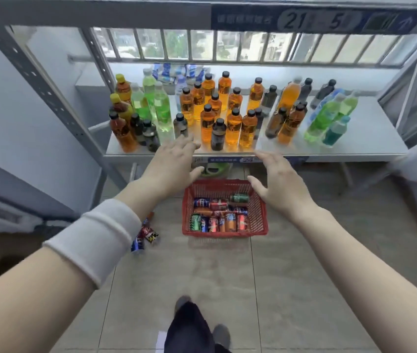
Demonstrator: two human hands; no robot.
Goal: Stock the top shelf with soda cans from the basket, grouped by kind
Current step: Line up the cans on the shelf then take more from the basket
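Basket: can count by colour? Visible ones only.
Green cans: 2
Blue cans: 3
Red cans: 4
Orange cans: 3
Total: 12 showing in the basket. They are small and blurred, so the count is approximate, and any cans underneath are hidden.

the red mesh basket [260,217] sat on the tiled floor [227,276]. its soda cans [218,221] were mixed by kind. green, blue, red and orange ones sat side by side along the front edge, and others lay on their sides behind them. one green can [239,198] lay near the back edge. the top shelf [100,14] showed only its grey front beam.
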